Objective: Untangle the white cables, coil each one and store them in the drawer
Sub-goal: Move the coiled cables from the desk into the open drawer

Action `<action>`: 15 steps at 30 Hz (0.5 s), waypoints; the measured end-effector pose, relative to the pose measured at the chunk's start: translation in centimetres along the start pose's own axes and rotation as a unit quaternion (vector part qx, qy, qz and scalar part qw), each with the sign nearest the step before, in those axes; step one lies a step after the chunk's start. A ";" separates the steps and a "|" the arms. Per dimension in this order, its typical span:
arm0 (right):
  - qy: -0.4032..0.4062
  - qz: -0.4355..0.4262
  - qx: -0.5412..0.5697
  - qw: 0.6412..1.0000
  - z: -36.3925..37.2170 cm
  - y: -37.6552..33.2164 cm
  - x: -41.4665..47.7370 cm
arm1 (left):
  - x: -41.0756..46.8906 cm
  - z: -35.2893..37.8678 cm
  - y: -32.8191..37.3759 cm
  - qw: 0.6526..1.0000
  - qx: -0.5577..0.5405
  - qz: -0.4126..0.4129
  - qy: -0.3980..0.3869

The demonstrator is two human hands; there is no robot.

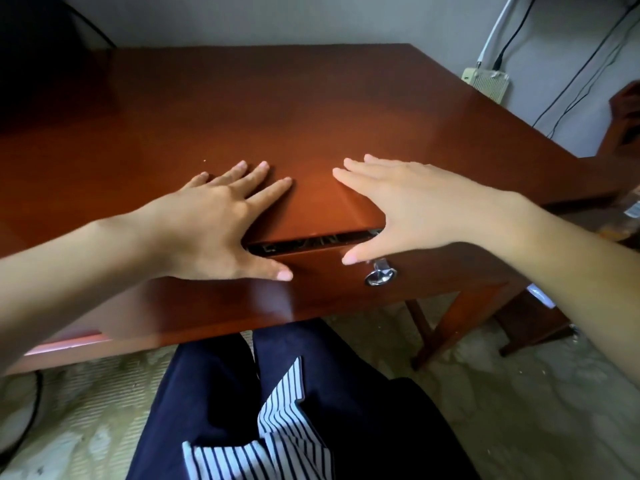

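My left hand (pixel 211 220) lies flat on the top of the wooden desk (pixel 277 98), fingers straight and spread, and its thumb presses on the front of the drawer (pixel 329 285). My right hand (pixel 415 209) is flat too, fingers straight and closer together, with the thumb on the drawer front just beside the metal knob (pixel 380 273). The drawer stands open only by a narrow slit (pixel 294 244) between my hands (something pale shows inside; whether it is the white cables, I cannot tell).
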State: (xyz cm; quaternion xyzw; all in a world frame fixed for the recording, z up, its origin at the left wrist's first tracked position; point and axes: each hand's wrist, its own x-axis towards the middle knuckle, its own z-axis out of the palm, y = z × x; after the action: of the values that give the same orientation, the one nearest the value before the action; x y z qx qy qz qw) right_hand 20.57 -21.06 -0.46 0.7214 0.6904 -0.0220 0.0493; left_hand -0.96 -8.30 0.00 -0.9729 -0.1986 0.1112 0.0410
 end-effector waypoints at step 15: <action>0.056 -0.034 -0.162 0.985 -0.5 -0.9 1.3 | 1.7 0.1 -1.3 0.981 0.169 0.052 0.085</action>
State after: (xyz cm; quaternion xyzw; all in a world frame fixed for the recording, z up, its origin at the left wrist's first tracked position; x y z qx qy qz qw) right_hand 19.72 -19.68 -0.16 0.6804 0.7102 0.1290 0.1266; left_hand 0.03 -6.42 -0.29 -0.9668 -0.1216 0.0624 0.2158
